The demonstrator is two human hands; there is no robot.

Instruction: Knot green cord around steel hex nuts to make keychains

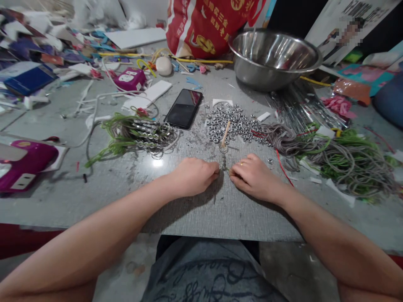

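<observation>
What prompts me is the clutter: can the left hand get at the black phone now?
Probably yes: mostly bare tabletop separates the left hand from the black phone, and the small metal pieces lie to the phone's right.

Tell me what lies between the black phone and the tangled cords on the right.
In the head view, a pile of small silvery pieces lies between the phone and the cords.

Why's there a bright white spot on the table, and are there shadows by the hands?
Head view: a bright white glare spot on the grey streaked tabletop, probably a lamp reflecting; head view: soft dark shadows beneath the bare left hand and bare right hand; head view: streaky highlights inside the round silver metal bowl.
</observation>
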